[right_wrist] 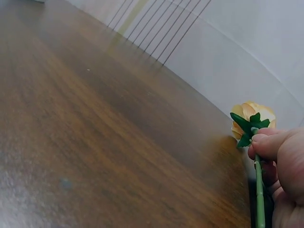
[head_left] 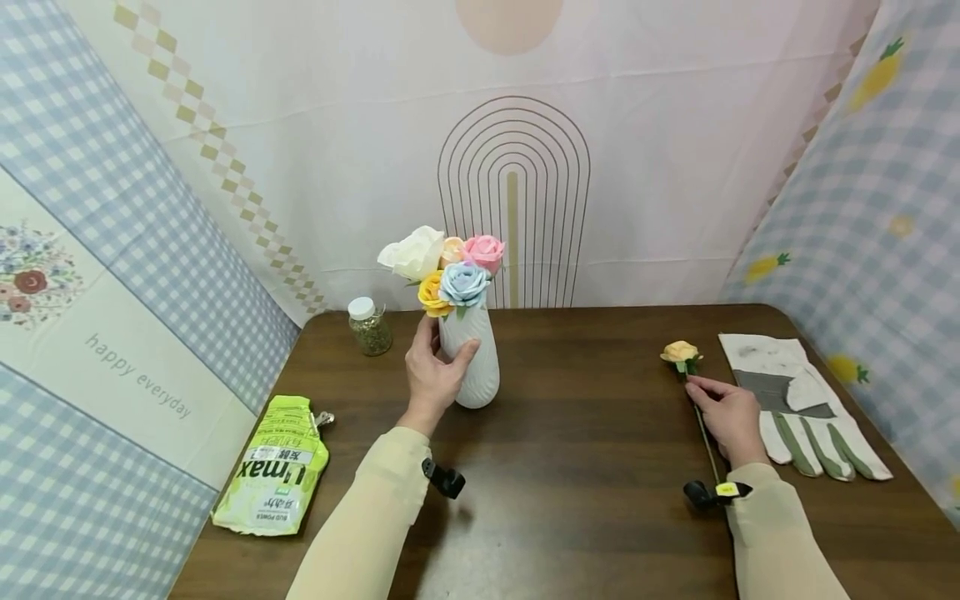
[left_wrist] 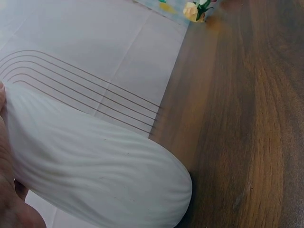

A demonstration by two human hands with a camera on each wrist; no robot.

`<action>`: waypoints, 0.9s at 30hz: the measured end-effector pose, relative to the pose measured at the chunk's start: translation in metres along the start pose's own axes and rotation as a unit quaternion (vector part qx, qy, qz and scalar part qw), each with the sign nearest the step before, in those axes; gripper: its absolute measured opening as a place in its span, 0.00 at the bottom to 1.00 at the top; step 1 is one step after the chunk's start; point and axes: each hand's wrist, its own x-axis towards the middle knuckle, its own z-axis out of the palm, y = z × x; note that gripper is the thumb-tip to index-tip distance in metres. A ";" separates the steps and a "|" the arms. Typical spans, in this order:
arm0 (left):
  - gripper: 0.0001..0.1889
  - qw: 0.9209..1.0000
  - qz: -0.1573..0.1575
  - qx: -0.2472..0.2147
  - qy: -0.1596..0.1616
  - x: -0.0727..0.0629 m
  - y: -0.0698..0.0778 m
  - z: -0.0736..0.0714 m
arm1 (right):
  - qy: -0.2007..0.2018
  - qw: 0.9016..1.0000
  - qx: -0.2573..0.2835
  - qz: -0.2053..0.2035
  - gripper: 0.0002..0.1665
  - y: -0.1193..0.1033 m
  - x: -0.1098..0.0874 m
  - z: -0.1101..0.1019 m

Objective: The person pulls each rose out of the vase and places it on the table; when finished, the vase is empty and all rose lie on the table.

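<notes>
A white ribbed vase [head_left: 478,367] stands on the table, filled with white, pink, blue, yellow and peach roses [head_left: 465,283]. My left hand [head_left: 435,375] grips it around the upper body, thumb across the front. In the left wrist view the vase [left_wrist: 104,161] fills the lower left, its base by the wood. On the right, my right hand [head_left: 727,417] pinches a pale yellow rose [head_left: 681,353] by its stem just under the bloom. The right wrist view shows the green stem [right_wrist: 259,194] running down along the palm, with thumb and finger [right_wrist: 268,142] closed on it.
A white and grey-green work glove [head_left: 810,408] lies to the right of my right hand. A jar with a white lid [head_left: 371,327] stands at the back left, and a green clipped pouch [head_left: 276,471] lies at the left edge. Fabric hangs behind the brown table [head_left: 585,467].
</notes>
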 end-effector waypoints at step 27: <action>0.33 1.000 0.011 -0.015 0.006 0.001 0.002 0.000 | 0.019 0.996 -0.039 -0.072 0.20 -0.020 -0.010 -0.020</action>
